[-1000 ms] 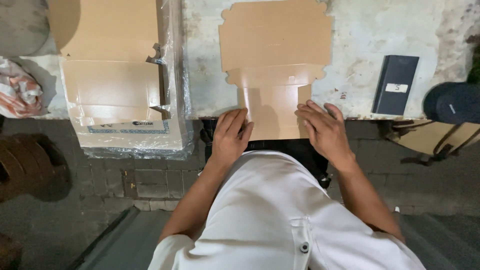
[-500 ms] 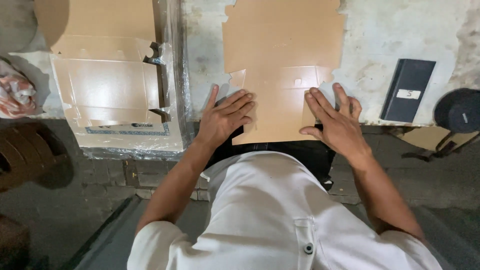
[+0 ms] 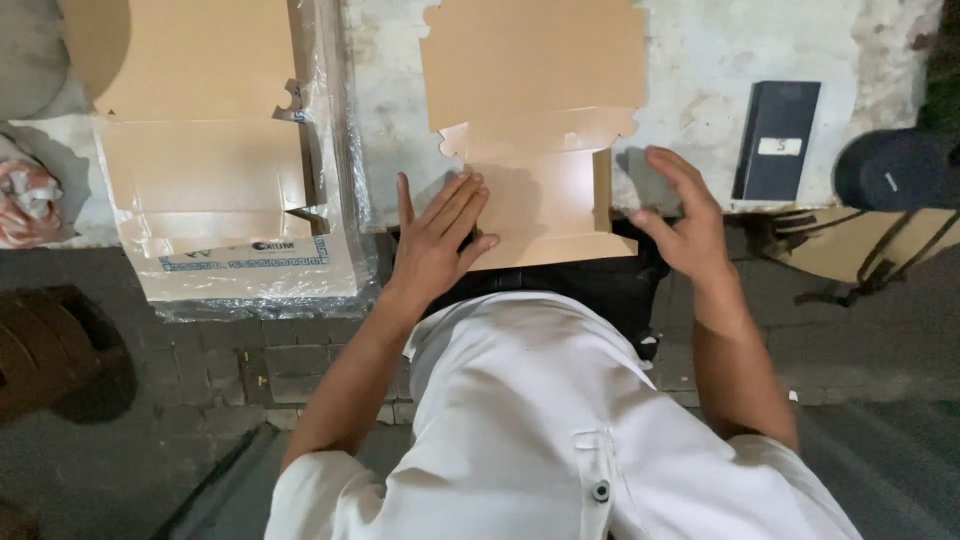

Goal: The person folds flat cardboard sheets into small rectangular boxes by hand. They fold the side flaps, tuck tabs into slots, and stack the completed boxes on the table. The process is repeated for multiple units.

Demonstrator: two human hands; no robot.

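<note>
Two hands spread open, left hand (image 3: 435, 240) flat on cardboard blank (image 3: 535, 120), right hand (image 3: 680, 220) beside its edge.

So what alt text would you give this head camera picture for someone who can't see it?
Seen from above, a person in a white shirt presses the left hand flat on a brown cardboard box blank lying on a worn white table, while the open right hand hovers at its right edge. A plastic-wrapped stack of cardboard lies to the left, a dark flat case to the right.
</note>
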